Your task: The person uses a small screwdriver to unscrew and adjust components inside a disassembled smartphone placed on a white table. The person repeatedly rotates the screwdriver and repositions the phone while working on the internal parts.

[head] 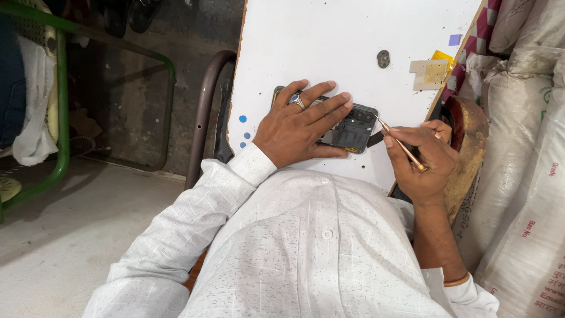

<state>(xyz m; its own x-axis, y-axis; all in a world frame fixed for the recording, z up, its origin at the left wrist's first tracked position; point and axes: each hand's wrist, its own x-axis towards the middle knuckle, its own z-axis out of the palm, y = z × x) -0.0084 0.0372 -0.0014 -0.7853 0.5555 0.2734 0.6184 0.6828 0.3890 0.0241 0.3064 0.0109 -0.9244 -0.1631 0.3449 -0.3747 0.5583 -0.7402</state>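
An opened dark phone (353, 128) with its back cover off lies on a white board (329, 41) in front of me. My left hand (300, 123), wearing a ring with a blue stone, lies flat on the phone with fingers spread and presses it down. My right hand (424, 159) grips a thin copper-coloured tool (400, 144) like a pen. The tool's tip touches the phone's right edge. Most of the phone's left half is hidden under my left hand.
A small dark oval part (383, 58), a beige and yellow piece (429, 73) and a purple square (454, 39) lie on the board's far right. White sacks (524, 176) stack at the right. A green metal frame (62, 118) and a brown chair tube (203, 112) stand at the left.
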